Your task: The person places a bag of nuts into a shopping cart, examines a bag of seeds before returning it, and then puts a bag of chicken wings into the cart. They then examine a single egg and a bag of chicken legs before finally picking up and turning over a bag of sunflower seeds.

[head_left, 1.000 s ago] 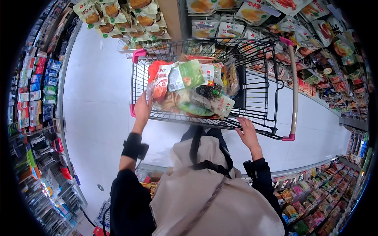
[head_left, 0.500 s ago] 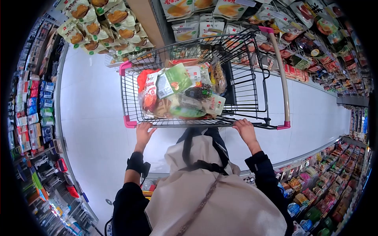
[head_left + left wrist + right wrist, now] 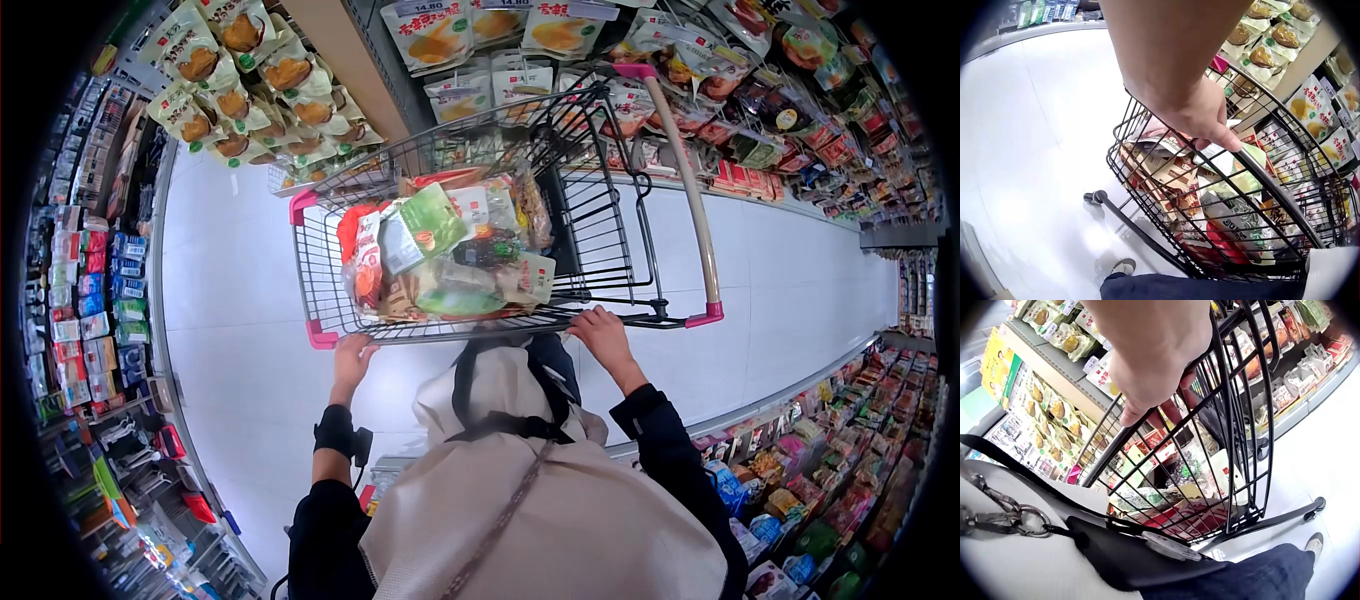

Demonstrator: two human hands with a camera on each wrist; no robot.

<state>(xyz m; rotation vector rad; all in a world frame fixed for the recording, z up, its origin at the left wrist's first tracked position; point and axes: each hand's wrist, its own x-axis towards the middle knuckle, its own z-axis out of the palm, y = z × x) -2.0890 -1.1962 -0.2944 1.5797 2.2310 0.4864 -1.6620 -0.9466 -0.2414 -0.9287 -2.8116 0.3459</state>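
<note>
A black wire shopping cart with pink corners stands sideways before the person. My left hand grips its near top rail beside the front corner. In the left wrist view, the thumb lies along the rail and the fingers curl over it. Farther along that rail, my right hand holds on near the handle end, its fingers hooked over into the basket in the right wrist view. Packaged foods fill the front part of the basket, with a green and white packet on top and a red-and-white packet beside it.
The cart's long push handle is on the right. Hanging snack packets and shelves of bagged food border the far side. More racks stand at left and lower right. Pale floor runs between.
My left hand has come from the cart's front end, by the packets, down to the near rail. The cart has shifted left in view and turned slightly. My right hand stays at the rail.
</note>
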